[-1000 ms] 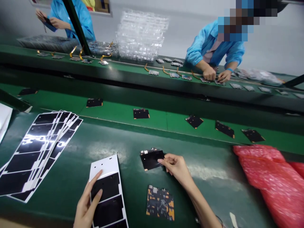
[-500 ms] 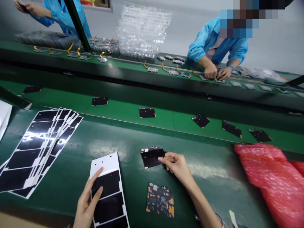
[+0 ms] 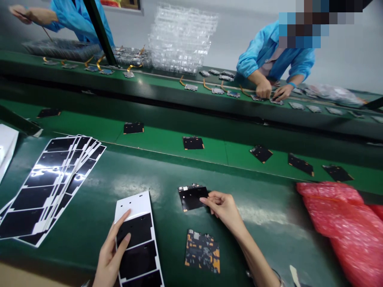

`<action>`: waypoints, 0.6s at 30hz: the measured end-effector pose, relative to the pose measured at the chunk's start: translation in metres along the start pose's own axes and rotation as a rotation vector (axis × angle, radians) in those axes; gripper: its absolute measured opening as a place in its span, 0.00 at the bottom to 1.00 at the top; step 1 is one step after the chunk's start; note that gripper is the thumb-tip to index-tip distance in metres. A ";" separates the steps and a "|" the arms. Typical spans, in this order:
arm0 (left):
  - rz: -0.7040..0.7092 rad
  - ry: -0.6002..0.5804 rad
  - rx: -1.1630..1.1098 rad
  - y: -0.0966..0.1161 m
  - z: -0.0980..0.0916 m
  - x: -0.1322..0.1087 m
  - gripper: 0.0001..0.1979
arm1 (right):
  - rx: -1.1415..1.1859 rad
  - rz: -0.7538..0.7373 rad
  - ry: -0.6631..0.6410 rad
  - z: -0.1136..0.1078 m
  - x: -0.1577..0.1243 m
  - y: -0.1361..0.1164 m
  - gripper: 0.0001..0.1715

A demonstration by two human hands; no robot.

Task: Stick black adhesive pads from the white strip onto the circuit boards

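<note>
Black film panels on a white backing strip [image 3: 136, 243] lie under the person's left hand [image 3: 110, 255] on a dark green conveyor belt [image 3: 287, 255] at an electronics assembly line, seen from the head-worn camera. The left fingers are loose and ungripping, the thumb on the strip's white end and the forefinger on its first black panel, steadying it. Reaching across, the right hand [image 3: 224, 209] closes its fingertips in a pinch on the edge of a small black-faced part [image 3: 191, 198], which lies flat on the belt just beside the strip. Below that hand sits a patterned sheet flecked with orange [image 3: 202, 251], not touched. A fanned stack of further film strips [image 3: 50, 187] lies to the left, and pink bubble wrap [image 3: 332, 223] is heaped to the right. Black parts [image 3: 193, 142] travel in a spaced row on the next belt. Beyond, a co-worker in a blue smock [image 3: 269, 52] bends over circuit boards with gold flex cables [image 3: 191, 87], near stacked clear plastic trays [image 3: 182, 40]. The step in hand appears to be handling these black parts singly; the next move seems to call for a square grip on the part's edge, with the strip held flat.
</note>
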State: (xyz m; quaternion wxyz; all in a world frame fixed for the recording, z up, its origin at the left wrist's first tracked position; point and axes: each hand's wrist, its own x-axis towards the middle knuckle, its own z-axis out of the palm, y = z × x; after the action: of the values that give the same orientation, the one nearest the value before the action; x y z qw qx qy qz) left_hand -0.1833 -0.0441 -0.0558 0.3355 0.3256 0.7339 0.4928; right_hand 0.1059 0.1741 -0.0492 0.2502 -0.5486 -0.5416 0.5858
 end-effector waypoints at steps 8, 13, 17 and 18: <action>-0.024 0.061 -0.041 0.012 0.007 -0.003 0.20 | -0.103 -0.048 0.031 0.002 -0.001 0.003 0.31; 0.008 0.016 -0.022 0.001 0.001 0.000 0.23 | -0.491 0.016 -0.062 0.001 0.009 -0.026 0.27; -0.005 0.029 -0.065 -0.001 0.000 0.002 0.25 | -1.055 -0.135 0.089 -0.003 -0.004 -0.043 0.19; -0.009 0.029 -0.076 0.000 0.000 0.002 0.25 | -1.125 -0.251 0.119 -0.002 -0.013 -0.039 0.20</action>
State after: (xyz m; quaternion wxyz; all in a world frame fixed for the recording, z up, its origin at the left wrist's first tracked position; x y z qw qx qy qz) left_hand -0.1840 -0.0426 -0.0560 0.3394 0.3019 0.7208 0.5235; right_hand 0.0998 0.1749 -0.0083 0.0176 -0.5606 -0.8157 0.1417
